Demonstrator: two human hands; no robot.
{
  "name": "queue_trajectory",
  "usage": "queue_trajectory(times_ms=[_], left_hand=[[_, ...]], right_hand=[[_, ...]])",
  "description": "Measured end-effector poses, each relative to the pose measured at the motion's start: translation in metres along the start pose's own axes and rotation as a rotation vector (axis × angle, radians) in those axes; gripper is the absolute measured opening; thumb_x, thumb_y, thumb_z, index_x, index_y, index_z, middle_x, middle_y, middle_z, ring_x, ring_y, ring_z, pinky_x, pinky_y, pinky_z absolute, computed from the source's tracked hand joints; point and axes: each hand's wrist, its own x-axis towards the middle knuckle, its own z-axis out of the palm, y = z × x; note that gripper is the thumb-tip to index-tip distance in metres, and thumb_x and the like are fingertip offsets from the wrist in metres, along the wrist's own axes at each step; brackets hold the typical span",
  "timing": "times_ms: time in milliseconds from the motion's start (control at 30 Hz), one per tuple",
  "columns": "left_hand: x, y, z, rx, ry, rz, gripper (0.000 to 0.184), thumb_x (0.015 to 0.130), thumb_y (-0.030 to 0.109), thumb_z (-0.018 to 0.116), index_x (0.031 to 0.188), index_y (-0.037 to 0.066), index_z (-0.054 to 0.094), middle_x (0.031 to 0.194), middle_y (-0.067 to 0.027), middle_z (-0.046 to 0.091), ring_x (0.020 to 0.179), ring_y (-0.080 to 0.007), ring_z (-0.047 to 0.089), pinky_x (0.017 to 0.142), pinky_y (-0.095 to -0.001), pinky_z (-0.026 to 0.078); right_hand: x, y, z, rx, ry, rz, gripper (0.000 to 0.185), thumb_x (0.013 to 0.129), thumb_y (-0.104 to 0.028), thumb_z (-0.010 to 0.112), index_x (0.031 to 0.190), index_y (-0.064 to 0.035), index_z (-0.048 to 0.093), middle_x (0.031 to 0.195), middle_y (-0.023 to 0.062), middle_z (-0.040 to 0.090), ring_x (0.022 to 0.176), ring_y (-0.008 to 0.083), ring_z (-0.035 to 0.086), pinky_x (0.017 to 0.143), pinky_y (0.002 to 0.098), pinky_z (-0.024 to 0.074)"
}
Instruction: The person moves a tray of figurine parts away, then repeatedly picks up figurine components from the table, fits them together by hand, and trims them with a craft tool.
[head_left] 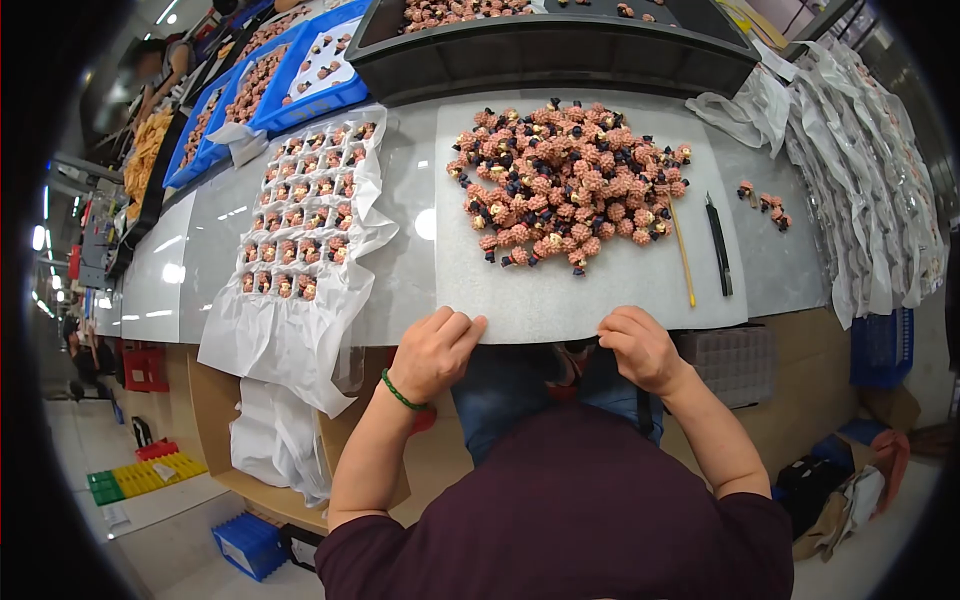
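My left hand (438,352), with a green braided band (402,392) at its wrist, is closed at the front edge of a white foam sheet (540,305). The fingers curl over that edge and pinch it. Farther right on the same edge, my right hand (642,350) is closed with its fingertips pressed together on the sheet. A heap of small pink, bumpy-haired figurines (570,185) with dark parts lies on the sheet beyond both hands. To the right of the heap lie a thin yellowish stick (682,250) and a black pen-like tool (718,245).
On the left, a white compartment tray (300,215) holds rows of similar figurines. Blue bins (315,100) and a large black tray (555,60) stand at the back. A few loose figurines (768,205) lie right of the sheet, near stacked plastic-wrapped trays (865,180). An open cardboard box (215,410) stands below.
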Motion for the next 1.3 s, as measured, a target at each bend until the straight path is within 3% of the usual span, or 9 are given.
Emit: queue_trajectory(times_ms=[200,300,333,433,567,667,833,1133,1300], left_hand=[[0.009,0.005,-0.012,-0.204,-0.02,-0.083,0.025,0.065,-0.002,0.056,0.089,0.003,0.056,0.07,-0.0039,0.049,0.062,-0.0164,0.05,0.054,-0.0259,0.043],[0.022,0.012,-0.019,-0.673,0.172,-0.411,0.02,0.076,0.002,0.05,0.096,0.002,0.052,0.08,-0.0049,0.052,0.07,-0.0168,0.051,0.065,-0.0243,0.041],[0.026,0.013,-0.013,-0.675,0.167,-0.409,0.02,0.076,0.002,0.05,0.096,0.002,0.052,0.08,-0.0049,0.052,0.07,-0.0168,0.051,0.065,-0.0243,0.041],[0.043,0.014,0.012,-1.555,0.451,-0.573,0.02,0.082,0.003,0.047,0.102,0.0,0.048,0.09,-0.0064,0.054,0.077,-0.0149,0.051,0.072,-0.024,0.04],[0.069,0.023,0.029,-1.766,0.53,-0.656,0.019,0.084,0.004,0.045,0.102,-0.002,0.049,0.095,-0.0072,0.054,0.081,-0.0127,0.051,0.072,-0.0234,0.04],[0.061,0.021,0.048,-1.799,0.585,-0.687,0.02,0.083,0.003,0.047,0.103,-0.002,0.049,0.095,-0.0069,0.054,0.083,-0.0124,0.051,0.073,-0.0227,0.041],[0.054,0.018,0.061,-1.74,0.68,-0.646,0.019,0.081,0.003,0.05,0.099,-0.002,0.054,0.095,-0.0066,0.054,0.082,-0.0113,0.05,0.071,-0.021,0.041],[0.061,0.02,0.054,-1.422,0.548,-0.647,0.015,0.079,0.002,0.053,0.092,-0.002,0.059,0.093,-0.0055,0.053,0.076,-0.0091,0.049,0.066,-0.0187,0.039],[0.059,0.021,0.055,-1.504,0.519,-0.698,0.016,0.08,0.005,0.053,0.093,-0.002,0.058,0.085,-0.0042,0.053,0.067,-0.0077,0.048,0.059,-0.018,0.039]], right_hand=[[0.003,0.0,-0.003,0.01,0.007,0.077,0.022,0.061,0.007,0.055,0.081,-0.0014,0.051,0.075,0.0099,0.053,0.066,0.0253,0.053,0.059,0.0308,0.045],[0.012,-0.002,-0.006,0.086,0.026,0.181,0.02,0.065,0.008,0.057,0.082,-0.0009,0.054,0.073,0.0096,0.056,0.063,0.0235,0.054,0.057,0.0292,0.0446],[0.017,-0.005,-0.004,0.151,0.059,0.25,0.017,0.067,0.005,0.057,0.083,-0.0006,0.054,0.073,0.0095,0.056,0.062,0.0221,0.054,0.056,0.0283,0.0449],[0.034,-0.012,0.007,0.269,0.13,0.391,0.013,0.071,-0.001,0.059,0.084,0.0,0.056,0.073,0.0093,0.056,0.061,0.0191,0.055,0.055,0.0264,0.0455],[0.052,-0.011,0.04,0.651,0.262,0.716,0.017,0.076,-0.003,0.056,0.093,0.0006,0.054,0.08,0.0072,0.059,0.072,0.0113,0.057,0.063,0.0226,0.0464],[0.054,-0.006,0.061,0.903,0.375,0.762,0.02,0.078,-0.004,0.055,0.097,0.0003,0.051,0.084,0.006,0.058,0.074,0.0097,0.056,0.066,0.0222,0.0465],[0.05,-0.006,0.054,0.81,0.27,0.744,0.02,0.078,-0.003,0.054,0.098,0.0011,0.05,0.085,0.0057,0.057,0.075,0.0102,0.056,0.066,0.022,0.0464],[0.048,-0.004,0.055,1.113,0.34,0.818,0.016,0.08,-0.002,0.052,0.095,0.0024,0.051,0.081,0.0066,0.057,0.072,0.0117,0.057,0.063,0.0214,0.0465],[0.051,-0.003,0.051,1.164,0.317,0.838,0.017,0.079,0.001,0.053,0.096,0.0031,0.052,0.081,0.0084,0.057,0.071,0.0127,0.057,0.062,0.0216,0.0468]])
